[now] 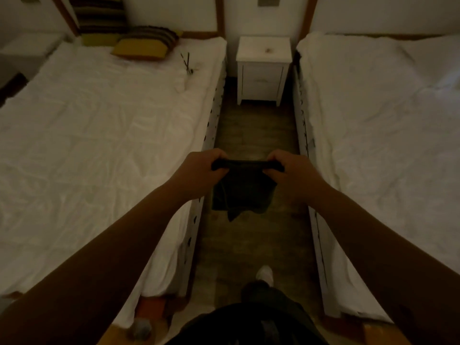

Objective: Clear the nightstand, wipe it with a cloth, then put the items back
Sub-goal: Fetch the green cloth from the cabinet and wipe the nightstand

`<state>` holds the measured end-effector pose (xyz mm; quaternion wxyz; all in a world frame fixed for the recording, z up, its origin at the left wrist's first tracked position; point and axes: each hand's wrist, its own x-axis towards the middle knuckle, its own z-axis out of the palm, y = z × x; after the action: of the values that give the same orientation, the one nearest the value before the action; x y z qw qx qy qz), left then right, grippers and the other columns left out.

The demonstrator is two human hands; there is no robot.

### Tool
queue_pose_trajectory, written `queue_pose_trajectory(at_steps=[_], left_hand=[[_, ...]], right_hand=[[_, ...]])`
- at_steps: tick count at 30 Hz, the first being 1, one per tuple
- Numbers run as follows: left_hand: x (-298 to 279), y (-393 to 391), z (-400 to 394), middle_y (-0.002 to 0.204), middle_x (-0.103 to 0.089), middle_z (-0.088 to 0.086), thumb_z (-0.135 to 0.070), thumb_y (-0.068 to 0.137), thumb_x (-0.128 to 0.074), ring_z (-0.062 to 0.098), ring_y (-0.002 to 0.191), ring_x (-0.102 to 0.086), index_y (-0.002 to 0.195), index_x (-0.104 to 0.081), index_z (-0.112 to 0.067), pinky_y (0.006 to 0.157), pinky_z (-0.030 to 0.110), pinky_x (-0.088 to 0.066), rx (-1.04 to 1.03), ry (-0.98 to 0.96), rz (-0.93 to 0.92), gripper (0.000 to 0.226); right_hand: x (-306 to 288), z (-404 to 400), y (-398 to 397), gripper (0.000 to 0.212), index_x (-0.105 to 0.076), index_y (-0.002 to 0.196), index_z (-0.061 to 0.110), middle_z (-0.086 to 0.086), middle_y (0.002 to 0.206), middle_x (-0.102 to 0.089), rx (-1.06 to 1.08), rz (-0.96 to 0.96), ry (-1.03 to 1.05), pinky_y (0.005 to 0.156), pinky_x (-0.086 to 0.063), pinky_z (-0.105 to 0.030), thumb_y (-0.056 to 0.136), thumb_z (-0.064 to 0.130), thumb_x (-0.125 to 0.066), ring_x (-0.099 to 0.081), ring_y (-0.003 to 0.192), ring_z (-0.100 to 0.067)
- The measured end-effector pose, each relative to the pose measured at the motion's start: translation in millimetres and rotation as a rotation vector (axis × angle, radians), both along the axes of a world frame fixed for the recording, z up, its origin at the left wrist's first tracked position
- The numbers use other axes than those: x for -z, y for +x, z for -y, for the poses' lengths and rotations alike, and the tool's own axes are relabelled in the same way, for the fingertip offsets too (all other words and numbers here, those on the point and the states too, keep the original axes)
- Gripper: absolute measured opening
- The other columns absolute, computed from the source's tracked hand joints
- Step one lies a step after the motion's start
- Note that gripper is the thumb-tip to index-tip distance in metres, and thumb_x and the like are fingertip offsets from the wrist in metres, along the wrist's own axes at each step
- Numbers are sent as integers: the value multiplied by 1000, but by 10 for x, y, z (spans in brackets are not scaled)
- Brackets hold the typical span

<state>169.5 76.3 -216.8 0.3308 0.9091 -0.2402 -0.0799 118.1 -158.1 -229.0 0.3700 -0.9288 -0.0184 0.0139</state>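
Note:
A dark cloth (242,192) hangs in front of me, stretched by its top edge between my left hand (199,170) and my right hand (291,170). Both hands grip it over the floor strip between two beds. The white nightstand (263,70) stands against the far wall, well beyond my hands. Its top holds only a small faint mark near the middle. A thin dark item, glasses or a cable (187,63), lies on the left bed near the nightstand.
White-sheeted beds flank a narrow wooden floor aisle, the left bed (99,135) and the right bed (388,135). Striped and yellow pillows (146,44) lie at the left bed's head. My foot in a light shoe (265,275) is on the floor.

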Motion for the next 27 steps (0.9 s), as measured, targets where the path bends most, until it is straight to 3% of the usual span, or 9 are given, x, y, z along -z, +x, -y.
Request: queue_pose_trajectory(at_steps=[4,9,14,21,27], left_hand=[[-27,698,411,82,-61,-11,-22,90,-60,5,76,-59,95,-58,-32,65,17,-47,-55,-24,-28,11],[-120,1622,792,83,-61,-8,-21,92,-60,8,75,-60,97,-58,-31,64,19,-48,-70,-46,-28,12],[-68,2658,1071,81,-60,-12,-20,90,-61,3,73,-58,97,-58,-31,61,12,-40,-62,-72,-5,13],[31,4416,1382,79,-59,-15,-18,90,-62,-5,70,-56,95,-59,-32,57,4,-40,22,-112,-23,15],[-153,5821,1656,82,-60,-15,-17,90,-62,-6,72,-57,97,-59,-32,60,0,-40,81,-109,-31,16]], right_hand=[[-64,417,743,13,-55,94,34,19,79,-54,-29,-4,43,59,-37,-12,90,24,-63,-54,72,4],[-231,839,1731,12,-57,95,30,18,81,-54,-55,-1,41,64,-40,-14,89,22,-63,-56,76,-3],[-191,1117,2703,12,-57,97,31,18,81,-56,-48,14,39,64,-39,-13,90,24,-63,-55,74,2],[-57,1372,4271,20,-54,87,41,17,77,-58,86,3,112,54,-39,-4,89,25,-64,-57,67,11],[-255,1602,5575,18,-54,85,42,15,78,-60,169,-22,124,57,-39,-9,88,27,-65,-58,66,3]])
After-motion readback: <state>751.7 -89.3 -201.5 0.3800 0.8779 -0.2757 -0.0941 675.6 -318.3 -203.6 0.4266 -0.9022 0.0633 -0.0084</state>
